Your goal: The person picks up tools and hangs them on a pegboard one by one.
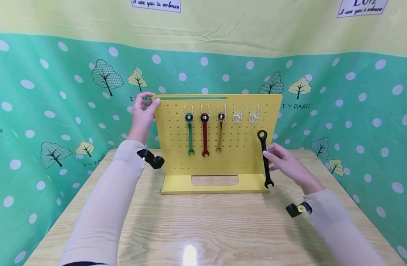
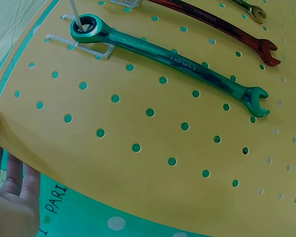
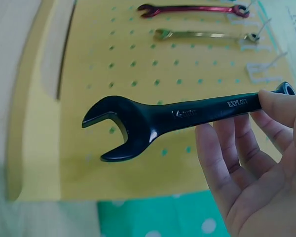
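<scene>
A yellow pegboard [image 1: 187, 166] stands upright on the table, and my left hand [image 1: 143, 116] pinches its upper left corner between thumb and fingers. My right hand [image 1: 284, 162] holds a black combination wrench [image 1: 266, 162] by its shank, ring end up, in front of the board's lower right side. The right wrist view shows the thumb on one side of the black wrench [image 3: 187, 114] and fingertips on the other. A green wrench [image 1: 190, 136], a red wrench [image 1: 205, 136] and a gold wrench [image 1: 220, 135] hang by their ring ends on white hooks.
Two white hooks [image 1: 238, 117] to the right of the gold wrench carry nothing. The board's yellow foot [image 1: 177, 184] rests on a wooden table [image 1: 223, 221]. Behind hangs a green and yellow curtain [image 1: 203, 70] with dots and trees.
</scene>
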Tool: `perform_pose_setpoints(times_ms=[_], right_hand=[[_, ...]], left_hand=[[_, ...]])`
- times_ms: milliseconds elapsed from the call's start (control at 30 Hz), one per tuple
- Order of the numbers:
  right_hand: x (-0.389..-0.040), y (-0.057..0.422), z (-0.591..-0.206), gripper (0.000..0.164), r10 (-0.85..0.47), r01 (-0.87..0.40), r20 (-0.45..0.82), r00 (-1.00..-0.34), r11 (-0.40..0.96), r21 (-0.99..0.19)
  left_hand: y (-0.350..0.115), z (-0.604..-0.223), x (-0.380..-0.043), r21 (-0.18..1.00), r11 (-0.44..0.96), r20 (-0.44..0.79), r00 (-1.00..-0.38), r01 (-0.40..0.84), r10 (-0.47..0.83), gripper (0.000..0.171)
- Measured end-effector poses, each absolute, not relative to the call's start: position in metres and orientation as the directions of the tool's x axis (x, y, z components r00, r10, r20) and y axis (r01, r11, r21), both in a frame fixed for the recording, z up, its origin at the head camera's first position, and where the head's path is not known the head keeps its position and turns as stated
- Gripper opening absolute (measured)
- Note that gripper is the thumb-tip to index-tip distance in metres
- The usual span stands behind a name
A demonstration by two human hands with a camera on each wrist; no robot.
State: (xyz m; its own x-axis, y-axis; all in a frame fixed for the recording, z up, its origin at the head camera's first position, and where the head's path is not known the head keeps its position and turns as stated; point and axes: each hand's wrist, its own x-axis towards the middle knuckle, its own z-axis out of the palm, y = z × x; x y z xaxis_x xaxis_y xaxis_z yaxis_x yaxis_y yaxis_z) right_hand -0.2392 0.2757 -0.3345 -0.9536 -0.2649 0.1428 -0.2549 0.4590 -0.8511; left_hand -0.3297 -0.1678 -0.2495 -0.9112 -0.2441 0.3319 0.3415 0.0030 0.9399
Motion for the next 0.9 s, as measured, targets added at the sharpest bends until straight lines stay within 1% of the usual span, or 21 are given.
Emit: perform_pose_setpoints(times_ms=[367, 700, 900], right_hand=[[-0.249, 0.238, -0.310, 0.036, -0.280, -0.315, 0.218, -0.935, 0.373, -0.873], [-0.262, 0.223, -0.302, 0.035, -0.300, -0.330, 0.228, -0.926, 0.351, -0.876], [-0.271, 0.215, -0.302, 0.035, -0.294, -0.297, 0.201, -0.934, 0.332, -0.895]], left_hand=[[-0.167, -0.251, -0.331, 0.939, 0.003, 0.334, -0.909, 0.344, -0.249, 0.026], [-0.167, -0.250, -0.329, 0.938, 0.009, 0.337, -0.909, 0.346, -0.245, 0.026], [-0.167, -0.250, -0.328, 0.940, 0.010, 0.334, -0.910, 0.342, -0.246, 0.026]])
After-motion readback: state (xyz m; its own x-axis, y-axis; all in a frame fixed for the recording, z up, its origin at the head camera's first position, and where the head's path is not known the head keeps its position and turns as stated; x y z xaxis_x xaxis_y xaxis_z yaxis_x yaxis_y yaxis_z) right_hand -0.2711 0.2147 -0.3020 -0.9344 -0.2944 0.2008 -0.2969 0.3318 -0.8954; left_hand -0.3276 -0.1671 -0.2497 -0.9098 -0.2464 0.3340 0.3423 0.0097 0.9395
